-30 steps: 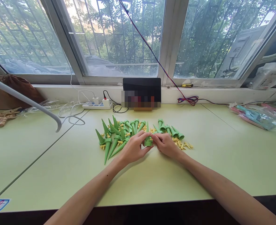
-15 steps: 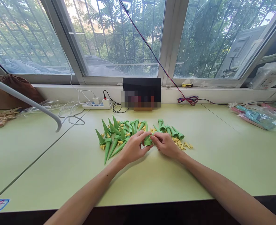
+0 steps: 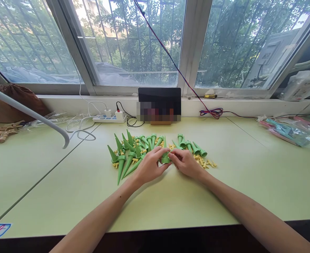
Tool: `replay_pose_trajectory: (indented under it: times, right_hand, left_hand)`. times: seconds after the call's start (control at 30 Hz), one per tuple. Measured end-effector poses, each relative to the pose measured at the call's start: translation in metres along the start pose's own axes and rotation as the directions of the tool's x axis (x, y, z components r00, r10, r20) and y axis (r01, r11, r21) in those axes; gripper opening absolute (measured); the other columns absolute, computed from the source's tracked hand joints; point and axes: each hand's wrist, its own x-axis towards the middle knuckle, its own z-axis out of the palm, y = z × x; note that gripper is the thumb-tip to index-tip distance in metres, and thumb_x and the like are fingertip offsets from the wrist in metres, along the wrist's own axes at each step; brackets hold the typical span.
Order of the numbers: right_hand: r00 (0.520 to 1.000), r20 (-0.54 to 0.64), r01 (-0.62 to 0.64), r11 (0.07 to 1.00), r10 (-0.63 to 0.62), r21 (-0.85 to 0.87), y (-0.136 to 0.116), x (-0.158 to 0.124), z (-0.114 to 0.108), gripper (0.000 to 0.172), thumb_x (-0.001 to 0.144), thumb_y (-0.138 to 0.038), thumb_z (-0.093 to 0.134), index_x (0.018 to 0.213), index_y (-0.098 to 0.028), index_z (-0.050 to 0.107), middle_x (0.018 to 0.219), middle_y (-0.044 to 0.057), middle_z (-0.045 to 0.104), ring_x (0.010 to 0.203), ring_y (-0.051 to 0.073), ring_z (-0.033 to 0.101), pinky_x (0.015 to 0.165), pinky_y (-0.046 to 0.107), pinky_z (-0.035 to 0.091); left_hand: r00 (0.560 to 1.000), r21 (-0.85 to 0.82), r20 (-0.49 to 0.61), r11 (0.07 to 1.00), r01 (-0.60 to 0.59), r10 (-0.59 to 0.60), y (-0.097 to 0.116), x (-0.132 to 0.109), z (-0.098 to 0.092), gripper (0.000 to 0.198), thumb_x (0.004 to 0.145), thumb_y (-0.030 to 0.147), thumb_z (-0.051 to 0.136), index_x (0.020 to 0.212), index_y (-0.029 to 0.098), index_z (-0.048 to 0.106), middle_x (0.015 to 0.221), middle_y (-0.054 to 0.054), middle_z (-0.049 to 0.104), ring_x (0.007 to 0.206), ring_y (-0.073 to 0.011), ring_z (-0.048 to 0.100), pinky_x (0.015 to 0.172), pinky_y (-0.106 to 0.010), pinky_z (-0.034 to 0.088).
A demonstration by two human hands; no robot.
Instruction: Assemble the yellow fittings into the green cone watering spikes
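Note:
My left hand [image 3: 150, 166] is closed around a green cone-shaped plastic spike [image 3: 166, 154], holding it point-up over the pale green table [image 3: 170, 196]. My right hand [image 3: 187, 162] pinches at the spike's wide lower end from the right; whether a small part sits between its fingertips is hidden. Behind and left of my hands lies a pile of green spikes [image 3: 128, 153]. More green spikes [image 3: 190, 144] lie behind my right hand. Small yellow pieces [image 3: 205, 162] are scattered among them.
A dark tablet [image 3: 159, 100] leans on the window sill behind the pile. A power strip [image 3: 109, 117] with white cables lies to its left. A white curved tube [image 3: 28, 114] reaches in from the left. Plastic bags [image 3: 289, 131] sit at the right; wooden toys [image 3: 3, 131] at far left.
Both hands stay in place on the upright spike; only the fingers have shifted slightly.

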Motion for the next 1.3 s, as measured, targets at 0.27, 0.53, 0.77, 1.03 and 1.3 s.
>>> replay_pose_trajectory:
  times: [0.27, 0.53, 0.77, 1.03, 1.3]
  right_hand:
    - [0.999, -0.014, 0.029, 0.999, -0.03, -0.026, 0.007, 0.001, 0.001, 0.044, 0.101, -0.047, 0.04, 0.065, -0.021, 0.038, 0.056, -0.004, 0.037, 0.054, 0.012, 0.033, 0.053, 0.028, 0.027]
    - [1.0, -0.001, 0.027, 0.999, -0.027, -0.032, 0.006, 0.002, 0.002, 0.049, 0.101, -0.052, 0.036, 0.064, -0.021, 0.035, 0.056, -0.004, 0.034, 0.053, 0.012, 0.032, 0.053, 0.028, 0.026]
    - [1.0, 0.004, 0.025, 0.999, -0.025, -0.023, 0.006, 0.001, 0.001, 0.05, 0.103, -0.051, 0.034, 0.062, -0.021, 0.034, 0.051, -0.005, 0.035, 0.05, 0.011, 0.032, 0.052, 0.028, 0.026]
    - [1.0, 0.01, 0.012, 1.0, -0.011, -0.023, 0.007, 0.001, 0.002, 0.056, 0.102, -0.053, 0.033, 0.058, -0.02, 0.033, 0.048, -0.004, 0.034, 0.048, 0.01, 0.031, 0.051, 0.027, 0.026]
    - [0.999, 0.015, 0.029, 1.0, -0.029, -0.004, 0.01, 0.001, 0.003, 0.049, 0.102, -0.047, 0.036, 0.062, -0.02, 0.036, 0.053, -0.004, 0.036, 0.052, 0.011, 0.033, 0.053, 0.027, 0.026]
  left_hand:
    - [1.0, 0.003, 0.022, 1.0, -0.008, 0.008, -0.001, 0.0, 0.0, 0.034, 0.088, 0.031, 0.064, 0.121, 0.023, 0.058, 0.106, -0.005, 0.062, 0.062, -0.0097, 0.053, 0.062, -0.025, 0.053]
    - [0.999, -0.026, 0.027, 0.999, -0.022, 0.023, 0.001, 0.0, 0.0, 0.032, 0.089, 0.033, 0.063, 0.119, 0.023, 0.059, 0.103, -0.006, 0.061, 0.064, -0.0107, 0.053, 0.06, -0.026, 0.053]
    - [0.999, -0.029, 0.038, 0.999, -0.024, 0.025, 0.003, 0.001, -0.001, 0.031, 0.089, 0.032, 0.063, 0.118, 0.023, 0.059, 0.102, -0.005, 0.061, 0.067, -0.0114, 0.052, 0.06, -0.024, 0.052]
    - [0.998, -0.04, 0.061, 0.999, -0.015, 0.018, 0.003, 0.0, -0.001, 0.031, 0.089, 0.03, 0.063, 0.119, 0.023, 0.059, 0.102, -0.004, 0.06, 0.068, -0.0112, 0.053, 0.061, -0.024, 0.051]
    - [0.998, -0.038, 0.066, 0.999, -0.007, 0.009, 0.003, 0.0, -0.002, 0.03, 0.088, 0.026, 0.062, 0.118, 0.024, 0.058, 0.104, -0.004, 0.06, 0.067, -0.0105, 0.054, 0.062, -0.023, 0.051]
